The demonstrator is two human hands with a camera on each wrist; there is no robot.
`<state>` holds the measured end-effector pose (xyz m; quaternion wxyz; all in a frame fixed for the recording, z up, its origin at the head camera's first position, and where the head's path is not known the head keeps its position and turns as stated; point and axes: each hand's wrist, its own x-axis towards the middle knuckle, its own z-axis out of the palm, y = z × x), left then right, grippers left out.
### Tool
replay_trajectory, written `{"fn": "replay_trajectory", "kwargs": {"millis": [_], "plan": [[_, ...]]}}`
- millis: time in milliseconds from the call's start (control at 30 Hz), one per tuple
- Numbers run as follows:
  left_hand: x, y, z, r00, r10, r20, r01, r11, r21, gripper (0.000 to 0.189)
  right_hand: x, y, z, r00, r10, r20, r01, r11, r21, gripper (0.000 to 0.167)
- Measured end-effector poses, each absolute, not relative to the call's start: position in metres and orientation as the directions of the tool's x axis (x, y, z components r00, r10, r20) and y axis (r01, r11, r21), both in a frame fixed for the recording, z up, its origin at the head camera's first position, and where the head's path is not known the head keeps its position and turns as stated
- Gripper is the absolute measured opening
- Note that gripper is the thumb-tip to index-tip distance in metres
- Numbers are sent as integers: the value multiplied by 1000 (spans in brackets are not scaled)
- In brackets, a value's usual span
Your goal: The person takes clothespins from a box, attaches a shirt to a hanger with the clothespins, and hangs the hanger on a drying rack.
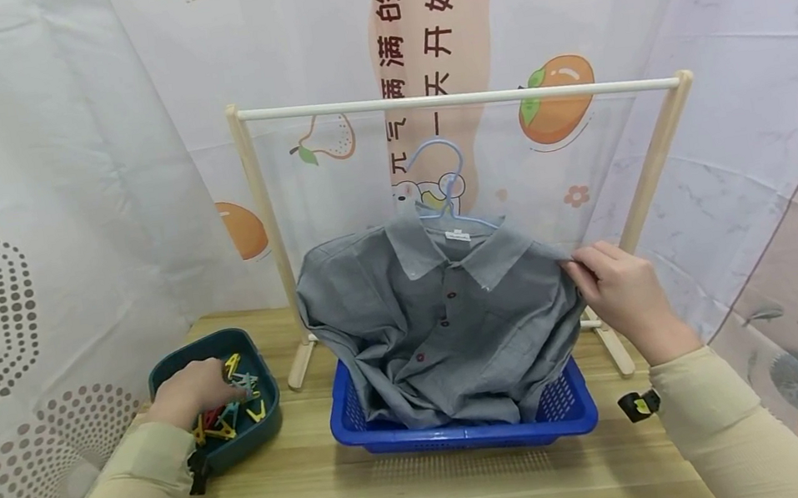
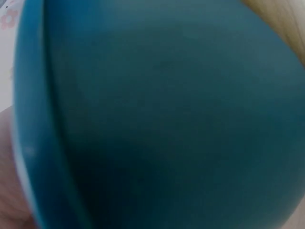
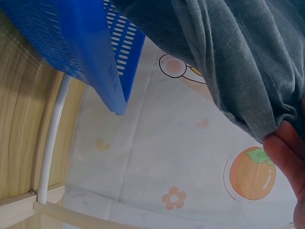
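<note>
Right fingers (image 1: 585,279) pinching creased grey cloth shirt (image 1: 454,326), left fingers (image 1: 214,380) over smooth rounded tub (image 1: 251,447), grip unclear

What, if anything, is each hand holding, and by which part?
Right hand pinches the gray shirt near one shoulder. Left hand is over the green bin; whether it holds anything can't be told.
</note>
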<state>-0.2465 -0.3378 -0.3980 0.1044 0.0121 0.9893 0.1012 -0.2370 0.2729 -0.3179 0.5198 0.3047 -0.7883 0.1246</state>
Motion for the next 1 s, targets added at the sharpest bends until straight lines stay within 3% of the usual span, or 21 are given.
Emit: {"fn": "replay_trajectory", "kwargs": {"millis": [433,1000], "plan": [[-243,-333,-400,-966,31,-256,-23,978,206,48,-238,275,-320,-289,-365,885,-616,779,120,10],[-236,-330,-402,-955,19,-297,-33,985,170,41,-241,279,-324,-312,-382,870,-616,778,121,9]]}}
